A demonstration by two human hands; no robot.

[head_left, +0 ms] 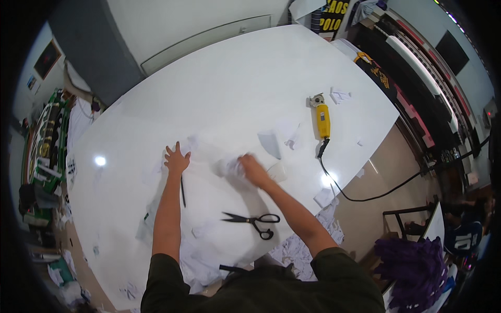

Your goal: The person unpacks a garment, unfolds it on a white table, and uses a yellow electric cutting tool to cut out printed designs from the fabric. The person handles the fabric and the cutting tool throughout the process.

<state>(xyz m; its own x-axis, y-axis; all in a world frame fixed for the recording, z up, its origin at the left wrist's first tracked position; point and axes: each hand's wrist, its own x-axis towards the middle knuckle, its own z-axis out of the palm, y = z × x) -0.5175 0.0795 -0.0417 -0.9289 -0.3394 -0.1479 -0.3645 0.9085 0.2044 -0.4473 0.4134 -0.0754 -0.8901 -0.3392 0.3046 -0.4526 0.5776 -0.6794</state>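
Left hand (177, 159): splayed wide over counter (235, 78) | Right hand (253, 170): blurred at white scrap (228, 167), grip indiscernible from here | Black scissors (252, 220): nearby

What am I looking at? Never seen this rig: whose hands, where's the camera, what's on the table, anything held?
No machine: a person works bare-handed. The single picture comes from a wide fisheye camera worn on the head, looking down, so straight edges bend. On the white table lie black scissors, a thin dark stick, a yellow corded tool and pale scraps. The left hand has its fingers spread, with nothing visibly held. The right hand is blurred beside a crumpled white piece; I can't tell whether its grip is closed.
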